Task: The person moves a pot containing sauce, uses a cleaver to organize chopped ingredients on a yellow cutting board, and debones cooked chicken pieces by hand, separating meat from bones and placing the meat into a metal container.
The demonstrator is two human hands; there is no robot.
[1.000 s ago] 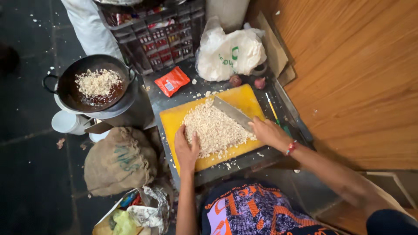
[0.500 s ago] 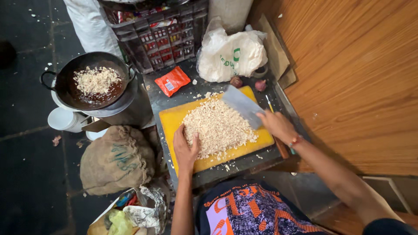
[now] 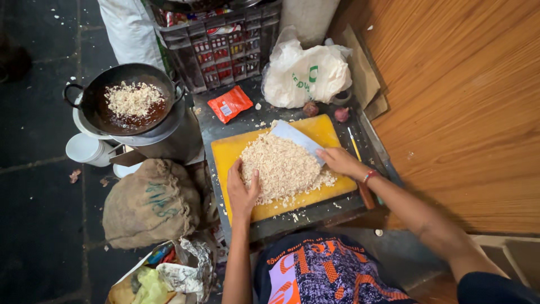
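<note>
A heap of finely chopped pale bits [image 3: 279, 166] lies on a yellow cutting board [image 3: 225, 153]. My left hand [image 3: 243, 188] cups the near-left side of the heap, fingers resting against it. My right hand [image 3: 337, 160] grips a broad cleaver [image 3: 295, 138], whose flat blade lies tilted against the far-right side of the heap. The board sits on a dark metal tray [image 3: 315, 217] in front of my knees.
A black wok [image 3: 130, 104] with chopped bits in dark liquid stands at left. A burlap sack [image 3: 151, 204] lies below it. A crate [image 3: 222, 48], a red packet [image 3: 229, 103], a white plastic bag [image 3: 304, 73], two small onions and a wooden wall [image 3: 467, 112] surround the tray.
The cleaver has swung from the heap's right edge toward its far side, pushing the bits inward. My left hand stays at the heap's near-left side.
</note>
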